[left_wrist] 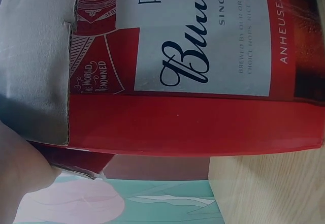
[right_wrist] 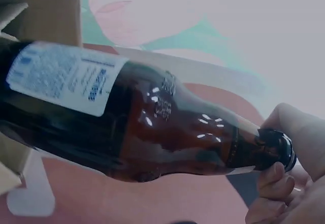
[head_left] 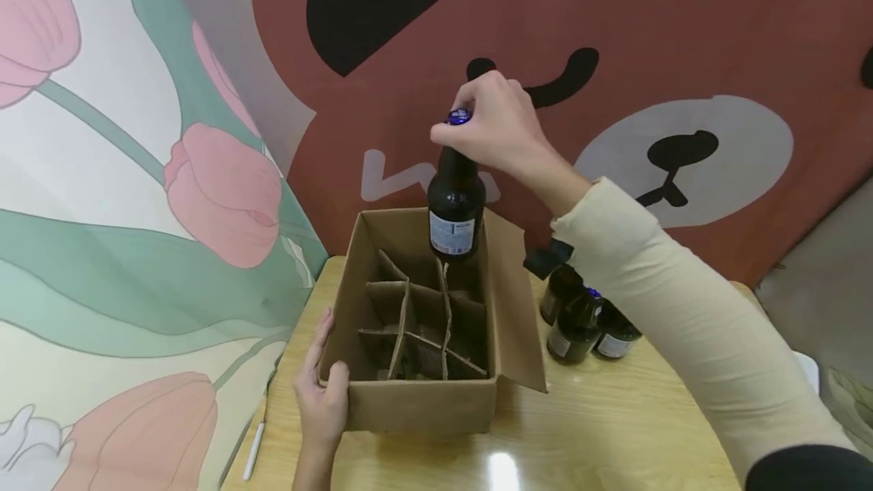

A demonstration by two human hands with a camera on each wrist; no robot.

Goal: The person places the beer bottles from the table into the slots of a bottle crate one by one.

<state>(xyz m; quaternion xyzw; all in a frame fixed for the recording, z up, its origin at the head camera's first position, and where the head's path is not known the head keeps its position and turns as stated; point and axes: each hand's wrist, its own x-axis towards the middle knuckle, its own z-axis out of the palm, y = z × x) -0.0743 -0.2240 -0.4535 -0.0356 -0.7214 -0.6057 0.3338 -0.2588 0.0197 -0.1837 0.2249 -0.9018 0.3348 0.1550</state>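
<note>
on my feed, the right hand [head_left: 494,116] pinches the dark bottle [head_left: 455,199] by its neck top at the blue cap [head_left: 459,117], fingers narrow round it. i see that bottle roughly upright over the cardboard box [head_left: 419,406], toward 1 o'clock of the dividers [head_left: 386,294]. i have the left hand [head_left: 323,400] against the box's 8 o'clock corner, fingers fairly straight, thumb apart. standing bottles [head_left: 573,336] at 3 o'clock, beyond the flap [head_left: 514,317], on the table [head_left: 580,415].
</note>
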